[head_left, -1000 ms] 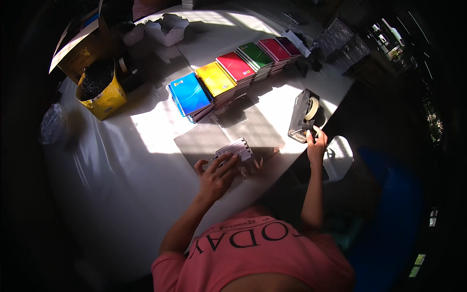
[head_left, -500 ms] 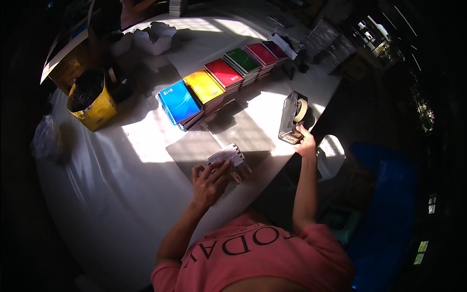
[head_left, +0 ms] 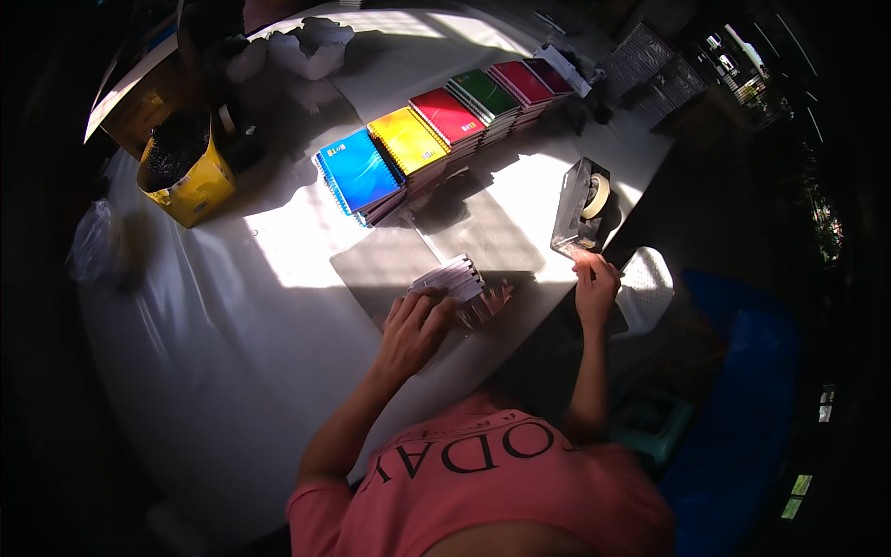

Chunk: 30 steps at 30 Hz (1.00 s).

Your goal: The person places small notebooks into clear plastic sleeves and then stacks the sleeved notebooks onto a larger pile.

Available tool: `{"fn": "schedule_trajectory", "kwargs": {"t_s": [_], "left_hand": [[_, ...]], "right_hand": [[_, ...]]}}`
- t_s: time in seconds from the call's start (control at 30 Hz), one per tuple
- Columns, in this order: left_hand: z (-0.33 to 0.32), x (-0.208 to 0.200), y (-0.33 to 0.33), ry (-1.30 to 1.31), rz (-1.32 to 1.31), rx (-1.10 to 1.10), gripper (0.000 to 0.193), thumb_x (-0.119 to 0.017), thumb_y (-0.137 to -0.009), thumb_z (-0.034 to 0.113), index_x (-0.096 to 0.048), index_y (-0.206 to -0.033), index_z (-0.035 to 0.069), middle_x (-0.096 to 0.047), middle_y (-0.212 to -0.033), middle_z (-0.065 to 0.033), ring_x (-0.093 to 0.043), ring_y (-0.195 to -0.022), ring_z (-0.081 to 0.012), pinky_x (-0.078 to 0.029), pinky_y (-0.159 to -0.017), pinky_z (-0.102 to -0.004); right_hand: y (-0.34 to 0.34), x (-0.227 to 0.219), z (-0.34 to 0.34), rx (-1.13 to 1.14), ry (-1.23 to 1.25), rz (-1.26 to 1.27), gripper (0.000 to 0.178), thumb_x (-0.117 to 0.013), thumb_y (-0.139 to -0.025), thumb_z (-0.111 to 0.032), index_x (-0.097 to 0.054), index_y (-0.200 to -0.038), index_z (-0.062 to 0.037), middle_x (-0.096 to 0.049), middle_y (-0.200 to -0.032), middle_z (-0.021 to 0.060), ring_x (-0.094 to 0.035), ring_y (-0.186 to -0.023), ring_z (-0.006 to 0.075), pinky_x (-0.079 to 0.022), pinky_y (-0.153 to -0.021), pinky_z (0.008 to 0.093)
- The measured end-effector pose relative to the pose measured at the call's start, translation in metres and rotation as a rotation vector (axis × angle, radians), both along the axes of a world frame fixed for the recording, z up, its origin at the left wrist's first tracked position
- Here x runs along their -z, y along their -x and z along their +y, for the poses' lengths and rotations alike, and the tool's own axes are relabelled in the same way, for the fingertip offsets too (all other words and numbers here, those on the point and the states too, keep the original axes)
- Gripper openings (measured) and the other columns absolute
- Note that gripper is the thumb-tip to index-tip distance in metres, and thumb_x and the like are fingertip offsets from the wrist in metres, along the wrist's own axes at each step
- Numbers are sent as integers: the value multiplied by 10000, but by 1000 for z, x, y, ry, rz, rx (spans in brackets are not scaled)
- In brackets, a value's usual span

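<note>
A small stack of white slips with dark notches along one edge (head_left: 449, 276) lies on a clear sheet on the table. Curled against its near side are the fingers of my left hand (head_left: 415, 325), closed on the stack. To the right stands a black tape dispenser (head_left: 568, 206) with a roll of pale tape (head_left: 597, 197) in it. At the dispenser's near end my right hand (head_left: 597, 286) is closed in a pinch, fingertips on the tape's end. The strip itself is hardly visible.
Stacks of spiral notebooks (head_left: 360, 172) in blue, yellow, red, green and darker covers run diagonally behind. A yellow container (head_left: 200, 190) holds dark pieces at left. Crumpled white paper (head_left: 311, 51) lies at the back. A white perforated stool (head_left: 647, 286) stands beyond the table's right edge.
My right hand has shifted from the dispenser's near side to the tape end, fingers now pinched. My left fingers have drawn closer together on the stack. The whole view has shifted slightly.
</note>
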<state>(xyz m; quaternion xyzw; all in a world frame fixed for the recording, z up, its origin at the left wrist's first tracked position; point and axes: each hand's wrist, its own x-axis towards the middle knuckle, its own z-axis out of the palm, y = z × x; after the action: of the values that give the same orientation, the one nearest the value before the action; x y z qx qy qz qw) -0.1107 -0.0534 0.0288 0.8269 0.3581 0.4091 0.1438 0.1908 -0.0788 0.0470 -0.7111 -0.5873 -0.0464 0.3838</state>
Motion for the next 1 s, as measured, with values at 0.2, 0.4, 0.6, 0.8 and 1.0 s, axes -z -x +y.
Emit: {"fn": "schedule_trajectory", "kwargs": {"t_s": [0.2, 0.4, 0.6, 0.8, 1.0], "left_hand": [[0, 10, -1, 127, -128, -7, 270, -705, -747, 103, -564, -977, 98, -613, -1005, -47, -595, -869, -217, -429, -700, -341], [1, 11, -4, 146, -197, -4, 333, -758, -696, 86, -564, -967, 98, -623, -1020, -80, -616, -868, -245, -450, -718, -346], [1, 15, -1, -19, -96, 17, 420, -737, -696, 85, -580, -1085, 107, -612, -1011, -62, -606, -895, -229, -440, -689, -318], [-5, -1, 3, 27, 195, -72, 598, -743, -640, 180, -582, -1216, 170, -553, -1093, -51, -572, -979, -234, -396, -770, -376], [4, -35, -5, 218, 343, -53, 728, -756, -590, 393, -525, -1251, 195, -511, -1115, -71, -551, -945, -236, -302, -855, -462]], "right_hand": [[126, -30, -4, -611, 410, 1116, 254, -577, -922, -216, -647, -854, 18, -548, -648, 14, -475, -561, 49, -388, -518, 195], [148, -5, -1, -363, 577, 1181, 302, -570, -922, -238, -641, -755, 4, -532, -572, 10, -463, -476, 60, -363, -441, 201], [161, -9, -3, -118, 567, 1253, 327, -606, -892, -266, -626, -692, -7, -515, -513, 24, -426, -363, 67, -325, -345, 215], [155, 2, -14, -93, 635, 1342, 360, -588, -897, -264, -612, -647, -7, -504, -492, 32, -417, -333, 72, -393, -374, 229], [131, 111, -19, -260, 184, 274, 244, -670, -831, -261, -678, -726, -41, -561, -537, 25, -562, -463, 103, -425, -421, 262]]}}
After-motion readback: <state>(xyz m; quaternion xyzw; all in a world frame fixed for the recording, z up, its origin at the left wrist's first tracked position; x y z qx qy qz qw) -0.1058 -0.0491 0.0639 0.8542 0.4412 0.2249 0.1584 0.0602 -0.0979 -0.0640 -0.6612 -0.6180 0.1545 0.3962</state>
